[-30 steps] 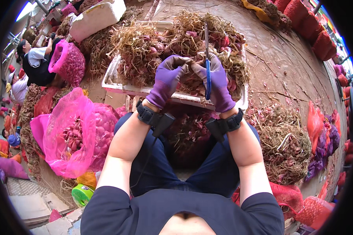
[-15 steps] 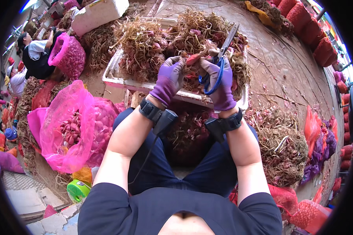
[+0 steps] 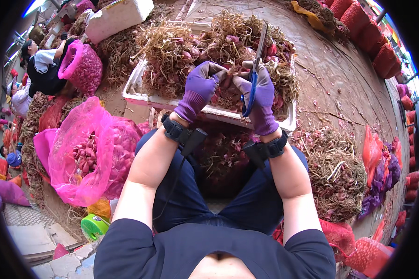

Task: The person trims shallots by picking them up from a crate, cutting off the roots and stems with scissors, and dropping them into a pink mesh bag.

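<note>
Over the near side of a white foam tray (image 3: 137,96), both gloved hands are close together. My left hand (image 3: 200,90), fingers closed in a pinch, grips a small reddish shallot (image 3: 228,78) with dry, papery skin. The fingers partly cover it. My right hand (image 3: 264,97) is closed around blue-handled scissors (image 3: 251,90), their blades pointing up and away from me. Its thumb and fingertips also reach the shallot's right side. Heaped in the tray behind the hands are shallots with dry roots and stalks (image 3: 237,35).
To my left stands an open pink mesh bag (image 3: 63,162) of shallots, near a green round object (image 3: 93,226). A heap of dry stalks (image 3: 335,181) lies at right, beside orange and purple bags (image 3: 381,176). Full red sacks (image 3: 365,35) line the far right. A person (image 3: 44,65) sits far left.
My left hand has shifted slightly left and turned. The scissors have swung more upright in my right hand. The shallot between the hands has been turned and is more covered by fingers.
</note>
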A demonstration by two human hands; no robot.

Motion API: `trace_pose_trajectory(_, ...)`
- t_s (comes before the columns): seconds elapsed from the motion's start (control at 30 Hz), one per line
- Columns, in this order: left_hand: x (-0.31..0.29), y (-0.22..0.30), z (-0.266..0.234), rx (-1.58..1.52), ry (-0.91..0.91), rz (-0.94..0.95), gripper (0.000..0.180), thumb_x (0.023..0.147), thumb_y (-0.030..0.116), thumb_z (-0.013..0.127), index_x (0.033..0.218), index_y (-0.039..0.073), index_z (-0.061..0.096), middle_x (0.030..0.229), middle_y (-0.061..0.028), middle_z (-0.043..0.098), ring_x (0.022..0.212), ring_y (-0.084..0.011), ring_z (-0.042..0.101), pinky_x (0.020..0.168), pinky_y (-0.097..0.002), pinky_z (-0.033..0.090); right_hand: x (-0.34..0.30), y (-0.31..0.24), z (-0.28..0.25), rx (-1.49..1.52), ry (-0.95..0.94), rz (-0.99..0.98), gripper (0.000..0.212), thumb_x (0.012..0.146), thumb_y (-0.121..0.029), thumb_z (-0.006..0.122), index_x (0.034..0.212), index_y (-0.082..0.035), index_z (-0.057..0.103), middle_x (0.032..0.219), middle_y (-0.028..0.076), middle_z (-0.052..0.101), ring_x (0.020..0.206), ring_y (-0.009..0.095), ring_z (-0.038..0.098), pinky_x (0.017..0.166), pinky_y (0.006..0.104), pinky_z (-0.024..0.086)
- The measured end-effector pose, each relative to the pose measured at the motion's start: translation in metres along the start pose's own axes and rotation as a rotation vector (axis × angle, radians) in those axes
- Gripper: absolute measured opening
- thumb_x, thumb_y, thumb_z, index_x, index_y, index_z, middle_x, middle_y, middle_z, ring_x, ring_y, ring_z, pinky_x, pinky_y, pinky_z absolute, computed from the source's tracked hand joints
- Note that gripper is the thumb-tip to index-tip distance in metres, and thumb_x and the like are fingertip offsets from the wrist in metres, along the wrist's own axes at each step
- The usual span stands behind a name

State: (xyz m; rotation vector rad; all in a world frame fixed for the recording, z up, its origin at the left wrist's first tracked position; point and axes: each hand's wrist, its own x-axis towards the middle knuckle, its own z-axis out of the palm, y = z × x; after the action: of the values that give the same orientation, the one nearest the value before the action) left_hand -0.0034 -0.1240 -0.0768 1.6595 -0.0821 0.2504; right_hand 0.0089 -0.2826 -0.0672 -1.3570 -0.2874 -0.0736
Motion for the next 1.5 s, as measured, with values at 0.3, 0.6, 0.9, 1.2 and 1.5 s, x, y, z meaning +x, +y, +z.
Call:
trace_pose_trajectory(0.3, 0.003, -0.001, -0.007, -0.007, -0.056, 0.037, 0.018, 0.098, 0.017, 0.054, 0.103, 0.002, 0.062, 0.085, -0.0035, 0.064, 0.072, -0.0095, 0.06, 0.064, -0.0265, 0.05, 0.006, -0.01, -0.008, 0.137, 0.028, 0.142, 0.038, 0.08, 0.002, 0.067, 0.116, -0.001, 0.054, 0.089, 0.007, 0.062, 0.076, 0.013, 0.064, 0.067, 0.0246, 0.054)
trace_pose_trajectory(0.6, 0.001, -0.016, -0.016, -0.307, -0.01, -0.474, 0.022, 0.099, 0.019, 0.051, 0.113, 0.003, 0.058, 0.093, -0.0023, 0.063, 0.072, -0.0082, 0.058, 0.062, -0.0268, 0.051, 0.009, -0.024, -0.009, 0.39, -0.095, 0.164, 0.039, 0.084, -0.001, 0.064, 0.119, 0.001, 0.048, 0.091, 0.01, 0.063, 0.077, 0.019, 0.067, 0.068, 0.0269, 0.056)
trace_pose_trajectory(0.9, 0.002, 0.006, 0.001, -0.055, -0.135, 0.081, 0.039, 0.098, 0.022, 0.056, 0.129, -0.001, 0.051, 0.11, -0.0019, 0.062, 0.095, -0.0068, 0.055, 0.084, -0.0226, 0.045, 0.01, -0.016, -0.016, 0.223, 0.002, 0.108, 0.035, 0.083, 0.0, 0.066, 0.115, -0.001, 0.054, 0.09, 0.006, 0.063, 0.077, 0.014, 0.065, 0.066, 0.0246, 0.052)
trace_pose_trajectory(1.2, -0.001, 0.007, -0.002, -0.207, -0.306, -0.182, 0.035, 0.1, 0.026, 0.053, 0.126, 0.003, 0.056, 0.105, 0.0007, 0.063, 0.09, -0.0065, 0.059, 0.075, -0.0224, 0.049, 0.011, -0.018, -0.014, 0.113, -0.138, 0.061, 0.046, 0.083, -0.007, 0.069, 0.124, -0.001, 0.049, 0.099, 0.006, 0.062, 0.085, 0.012, 0.061, 0.075, 0.0243, 0.051)
trace_pose_trajectory(1.5, 0.0, 0.025, -0.011, -0.021, -0.416, -0.207, 0.038, 0.098, 0.029, 0.056, 0.125, 0.001, 0.057, 0.106, -0.0004, 0.063, 0.09, -0.0037, 0.055, 0.077, -0.0212, 0.047, 0.012, -0.026, -0.023, 0.166, -0.26, 0.258, 0.05, 0.08, -0.004, 0.068, 0.126, 0.0, 0.048, 0.095, 0.008, 0.063, 0.078, 0.013, 0.063, 0.071, 0.0247, 0.053)
